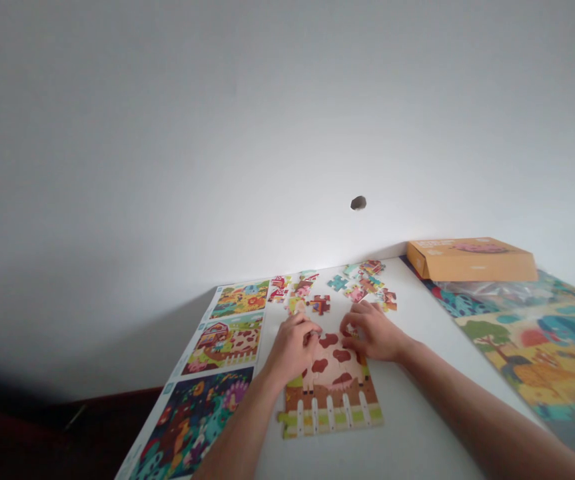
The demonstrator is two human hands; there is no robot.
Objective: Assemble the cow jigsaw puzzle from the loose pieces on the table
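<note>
A partly built jigsaw [331,393] showing a spotted cow behind a white fence lies on the white table [417,427]. My left hand [293,348] rests on the puzzle's upper left edge with its fingers curled and pinched on a piece I cannot make out. My right hand [373,332] sits at the upper right edge, fingers bent down and pressing on the puzzle. Loose puzzle pieces [354,283] lie scattered just beyond both hands.
A reference sheet with three pictures [220,363] lies at the left table edge. An orange box [470,260] stands at the back right beside a large colourful poster [542,347]. A plain wall rises behind, with a small dark hole [358,203].
</note>
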